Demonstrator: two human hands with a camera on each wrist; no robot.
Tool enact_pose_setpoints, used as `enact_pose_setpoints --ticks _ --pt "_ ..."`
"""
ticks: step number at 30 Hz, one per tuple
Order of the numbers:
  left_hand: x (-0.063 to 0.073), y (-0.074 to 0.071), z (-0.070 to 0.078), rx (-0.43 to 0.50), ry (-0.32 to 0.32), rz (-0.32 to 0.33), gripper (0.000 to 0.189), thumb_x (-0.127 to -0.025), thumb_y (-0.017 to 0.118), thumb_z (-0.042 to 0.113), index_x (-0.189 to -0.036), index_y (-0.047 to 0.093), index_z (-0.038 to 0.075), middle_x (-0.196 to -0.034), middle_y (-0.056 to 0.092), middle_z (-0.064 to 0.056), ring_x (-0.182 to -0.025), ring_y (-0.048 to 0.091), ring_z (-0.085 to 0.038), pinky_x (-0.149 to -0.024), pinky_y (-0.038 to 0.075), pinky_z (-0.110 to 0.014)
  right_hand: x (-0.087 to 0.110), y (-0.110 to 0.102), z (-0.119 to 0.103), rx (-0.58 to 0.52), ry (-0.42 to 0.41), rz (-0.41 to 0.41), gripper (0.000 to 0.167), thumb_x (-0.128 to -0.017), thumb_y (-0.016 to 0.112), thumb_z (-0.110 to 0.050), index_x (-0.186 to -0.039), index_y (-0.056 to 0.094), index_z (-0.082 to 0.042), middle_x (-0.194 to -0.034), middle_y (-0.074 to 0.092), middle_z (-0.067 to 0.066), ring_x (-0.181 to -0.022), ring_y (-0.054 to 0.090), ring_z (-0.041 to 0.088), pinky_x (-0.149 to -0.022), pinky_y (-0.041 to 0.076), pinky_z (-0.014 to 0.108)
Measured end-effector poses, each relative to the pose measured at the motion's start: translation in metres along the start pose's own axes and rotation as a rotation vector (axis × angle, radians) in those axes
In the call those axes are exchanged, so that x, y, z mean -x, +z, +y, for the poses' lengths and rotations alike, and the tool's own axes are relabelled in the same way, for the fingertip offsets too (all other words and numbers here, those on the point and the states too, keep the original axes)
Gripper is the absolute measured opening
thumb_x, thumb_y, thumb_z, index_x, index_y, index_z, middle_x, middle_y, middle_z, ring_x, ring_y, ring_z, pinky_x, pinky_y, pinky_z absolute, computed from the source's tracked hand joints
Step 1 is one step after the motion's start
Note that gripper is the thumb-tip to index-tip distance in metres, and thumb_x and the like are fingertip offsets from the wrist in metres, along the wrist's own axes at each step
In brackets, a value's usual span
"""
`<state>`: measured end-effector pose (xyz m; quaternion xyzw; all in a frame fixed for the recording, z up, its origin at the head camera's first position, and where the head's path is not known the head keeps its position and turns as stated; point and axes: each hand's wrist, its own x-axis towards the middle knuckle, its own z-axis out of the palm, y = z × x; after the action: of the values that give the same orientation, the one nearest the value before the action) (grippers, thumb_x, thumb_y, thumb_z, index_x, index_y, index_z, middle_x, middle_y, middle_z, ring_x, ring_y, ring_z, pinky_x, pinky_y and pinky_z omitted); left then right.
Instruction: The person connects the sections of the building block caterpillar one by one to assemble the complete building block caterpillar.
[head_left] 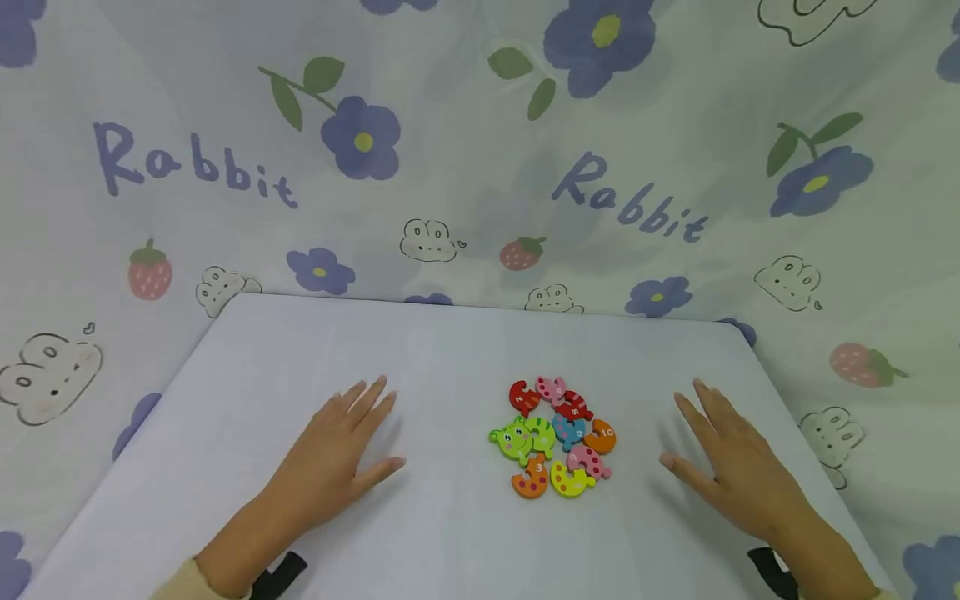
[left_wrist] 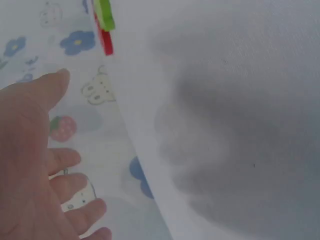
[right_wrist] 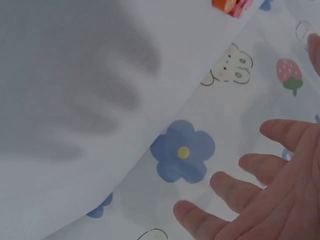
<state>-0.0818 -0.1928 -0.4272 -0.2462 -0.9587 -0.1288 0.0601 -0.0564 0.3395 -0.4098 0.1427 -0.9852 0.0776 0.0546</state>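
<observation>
A small cluster of wooden number puzzle pieces lies on the white table, right of its middle. Among them are a green animal-head piece (head_left: pixel 513 440), a red piece marked 2 (head_left: pixel 522 399), a blue piece (head_left: pixel 567 430), an orange piece marked 10 (head_left: pixel 601 437), an orange piece marked 3 (head_left: pixel 531 481) and a yellow piece (head_left: pixel 570 482). My left hand (head_left: pixel 330 458), fingers spread, is held left of the cluster and apart from it. To the right, my right hand (head_left: pixel 742 467) is spread likewise, holding nothing. Both hands cast shadows on the table in the wrist views.
The white table (head_left: pixel 420 358) has its back edge against a hanging cloth (head_left: pixel 465 167) printed with flowers, strawberries and rabbits. Its side edges slope outward toward me. A black strap (head_left: pixel 279 575) shows at the left wrist, another black strap (head_left: pixel 771 572) at the right.
</observation>
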Motion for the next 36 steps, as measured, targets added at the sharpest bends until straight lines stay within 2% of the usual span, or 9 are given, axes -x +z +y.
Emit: enact_pose_setpoints --ticks 2,4,7,10,13,18,23,28,36 --pt "-0.002 0.003 0.005 0.031 0.054 0.001 0.081 -0.098 0.07 0.054 -0.158 0.044 0.006 -0.169 0.031 -0.011 -0.151 0.034 -0.039 -0.12 0.026 -0.059 0.001 0.0 -0.002 -0.008 0.0 -0.009 0.09 -0.096 0.071 -0.054 -0.164 0.032 -0.011 -0.172 0.016 0.018 -0.152 0.026 0.048 -0.11 0.031 0.072" --pt "-0.006 0.005 0.011 0.053 0.1 0.012 0.074 -0.096 0.074 0.049 -0.153 0.053 0.005 -0.163 0.042 -0.01 -0.147 0.043 -0.036 -0.118 0.031 -0.057 0.001 -0.001 -0.004 0.0 -0.006 -0.003 0.086 -0.095 0.074 -0.051 -0.161 0.038 -0.009 -0.17 0.024 0.019 -0.145 0.037 0.049 -0.102 0.041 0.072" --pt "-0.017 0.008 0.019 0.071 0.174 0.006 0.062 -0.096 0.076 0.044 -0.144 0.062 0.007 -0.148 0.06 -0.007 -0.135 0.057 -0.029 -0.113 0.041 -0.052 -0.001 -0.004 -0.01 0.0 0.004 -0.016 0.076 -0.095 0.077 -0.045 -0.154 0.049 -0.007 -0.16 0.043 0.02 -0.135 0.05 0.047 -0.1 0.046 0.067" --pt "-0.029 0.012 0.029 0.091 0.25 -0.028 0.048 -0.097 0.076 0.04 -0.135 0.069 0.01 -0.133 0.069 -0.001 -0.124 0.064 -0.023 -0.107 0.048 -0.048 -0.005 -0.008 -0.02 -0.007 0.025 -0.056 0.064 -0.095 0.077 -0.042 -0.145 0.06 -0.007 -0.142 0.061 0.02 -0.128 0.059 0.044 -0.097 0.05 0.063" --pt "-0.043 0.018 0.041 0.089 0.319 -0.069 0.043 -0.098 0.076 0.039 -0.131 0.072 0.011 -0.129 0.071 0.0 -0.122 0.064 -0.021 -0.105 0.049 -0.045 -0.01 -0.009 -0.028 0.002 0.031 -0.082 0.056 -0.095 0.077 -0.042 -0.139 0.066 -0.009 -0.132 0.069 0.017 -0.122 0.064 0.041 -0.095 0.052 0.061" --pt "-0.071 0.03 0.068 0.034 0.404 -0.156 0.043 -0.098 0.075 0.039 -0.134 0.07 0.014 -0.134 0.068 0.0 -0.127 0.06 -0.02 -0.108 0.047 -0.042 -0.021 -0.015 -0.04 0.011 0.02 -0.09 0.054 -0.094 0.079 -0.041 -0.137 0.069 -0.011 -0.13 0.07 0.014 -0.121 0.065 0.039 -0.096 0.053 0.06" --pt "-0.091 0.045 0.087 -0.043 0.497 -0.202 0.049 -0.097 0.076 0.04 -0.139 0.067 0.016 -0.14 0.065 -0.001 -0.133 0.055 -0.021 -0.11 0.045 -0.04 -0.034 -0.019 -0.055 -0.013 -0.054 -0.09 0.052 -0.094 0.079 -0.04 -0.137 0.069 -0.011 -0.13 0.071 0.011 -0.121 0.066 0.036 -0.095 0.054 0.057" --pt "-0.103 0.053 0.092 -0.092 0.528 -0.205 0.055 -0.096 0.077 0.043 -0.142 0.065 0.016 -0.143 0.062 -0.001 -0.134 0.054 -0.021 -0.109 0.045 -0.039 -0.053 -0.021 -0.072 -0.017 -0.135 -0.111 0.051 -0.094 0.079 -0.039 -0.136 0.069 -0.012 -0.132 0.07 0.009 -0.124 0.064 0.034 -0.096 0.054 0.055" --pt "-0.115 0.064 0.094 -0.132 0.493 -0.175 0.065 -0.096 0.072 0.055 -0.145 0.062 0.015 -0.147 0.058 -0.004 -0.128 0.056 -0.023 -0.104 0.046 -0.04 -0.08 -0.021 -0.089 -0.058 -0.179 -0.181 0.052 -0.094 0.079 -0.041 -0.136 0.069 -0.012 -0.134 0.068 0.009 -0.126 0.063 0.033 -0.098 0.054 0.053"
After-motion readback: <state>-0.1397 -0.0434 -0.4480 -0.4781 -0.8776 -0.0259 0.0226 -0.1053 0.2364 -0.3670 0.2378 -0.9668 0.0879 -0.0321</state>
